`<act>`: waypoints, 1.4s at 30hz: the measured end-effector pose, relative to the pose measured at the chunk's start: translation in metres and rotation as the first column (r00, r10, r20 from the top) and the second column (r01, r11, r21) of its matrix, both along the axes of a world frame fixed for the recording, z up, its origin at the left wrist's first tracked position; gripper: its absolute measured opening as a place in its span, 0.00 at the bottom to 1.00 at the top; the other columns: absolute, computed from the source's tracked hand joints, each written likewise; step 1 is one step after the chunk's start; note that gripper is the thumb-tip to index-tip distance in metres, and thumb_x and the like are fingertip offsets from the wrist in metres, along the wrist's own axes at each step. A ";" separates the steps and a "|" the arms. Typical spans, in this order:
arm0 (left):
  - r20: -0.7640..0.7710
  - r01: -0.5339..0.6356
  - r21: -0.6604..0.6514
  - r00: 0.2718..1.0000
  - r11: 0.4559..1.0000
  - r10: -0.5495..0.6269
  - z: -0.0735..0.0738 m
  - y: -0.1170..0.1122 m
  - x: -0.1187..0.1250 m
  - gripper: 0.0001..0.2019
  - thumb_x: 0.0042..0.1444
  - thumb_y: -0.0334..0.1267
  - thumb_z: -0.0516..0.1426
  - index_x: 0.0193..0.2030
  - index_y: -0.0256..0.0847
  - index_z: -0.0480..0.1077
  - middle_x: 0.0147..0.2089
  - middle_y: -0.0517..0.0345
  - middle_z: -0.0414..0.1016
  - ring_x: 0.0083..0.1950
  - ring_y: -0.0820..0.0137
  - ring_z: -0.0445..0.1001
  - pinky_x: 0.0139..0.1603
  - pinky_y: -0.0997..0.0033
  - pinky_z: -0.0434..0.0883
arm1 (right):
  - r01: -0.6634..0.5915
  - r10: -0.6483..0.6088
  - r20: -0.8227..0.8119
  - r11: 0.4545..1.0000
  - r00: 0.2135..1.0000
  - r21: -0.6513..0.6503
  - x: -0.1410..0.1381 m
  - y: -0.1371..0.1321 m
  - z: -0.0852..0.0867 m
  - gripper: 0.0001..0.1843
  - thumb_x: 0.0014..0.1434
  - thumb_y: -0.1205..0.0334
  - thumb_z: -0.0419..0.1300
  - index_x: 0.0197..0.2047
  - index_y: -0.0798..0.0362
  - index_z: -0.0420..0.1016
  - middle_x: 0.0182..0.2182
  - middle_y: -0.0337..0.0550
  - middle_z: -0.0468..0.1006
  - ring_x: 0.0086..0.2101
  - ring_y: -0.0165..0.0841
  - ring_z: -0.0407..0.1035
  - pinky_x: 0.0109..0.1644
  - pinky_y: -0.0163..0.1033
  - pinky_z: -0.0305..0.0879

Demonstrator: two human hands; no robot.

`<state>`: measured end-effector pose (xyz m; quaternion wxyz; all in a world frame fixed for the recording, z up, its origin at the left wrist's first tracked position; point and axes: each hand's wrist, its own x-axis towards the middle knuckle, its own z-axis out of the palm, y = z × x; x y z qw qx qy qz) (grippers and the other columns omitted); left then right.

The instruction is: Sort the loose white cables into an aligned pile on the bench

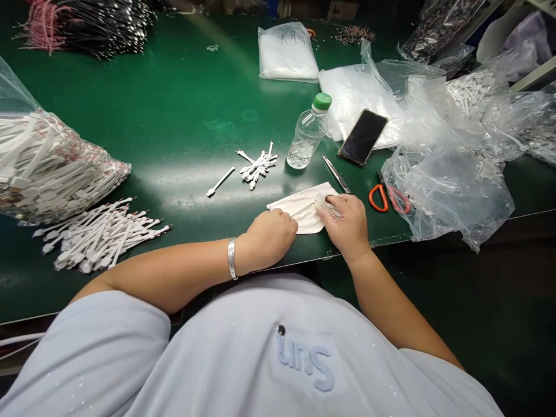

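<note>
A white cloth [306, 209] lies flat near the table's front edge. My left hand [273, 236] is closed at its left end, fingers curled down on the fabric. Over the right end, my right hand [345, 223] is closed round a small, blurred, whitish bundle [329, 205]; its kind I cannot make out. Just beyond the cloth lie a slim metal cutter or pen-like tool [336, 174] and a small pile of short white cables with connectors [259, 167]. One single white cable [220, 181] lies apart to the left of that pile.
A green-capped bottle [307, 133] stands behind the cloth. To the right are a phone [364, 137], orange-handled scissors [379, 198] and clear plastic bags [452, 185]. At left, a bag of white cables [47, 168] rests behind a loose cable heap [102, 234]. Dark wire bundles [104, 26] lie farther back.
</note>
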<state>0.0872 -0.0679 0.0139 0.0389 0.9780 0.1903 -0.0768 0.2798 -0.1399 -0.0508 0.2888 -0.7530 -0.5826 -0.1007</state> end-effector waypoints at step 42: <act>0.357 -0.578 -0.586 0.445 0.568 0.821 0.004 -0.014 -0.212 0.04 0.52 0.34 0.55 0.30 0.38 0.69 0.29 0.62 0.69 0.31 0.74 0.66 0.34 0.73 0.64 | 0.064 -0.060 0.055 0.996 0.997 -0.069 0.013 0.002 -0.015 0.41 0.55 0.37 0.50 0.54 0.66 0.75 0.45 0.66 0.78 0.46 0.58 0.71 0.53 0.57 0.65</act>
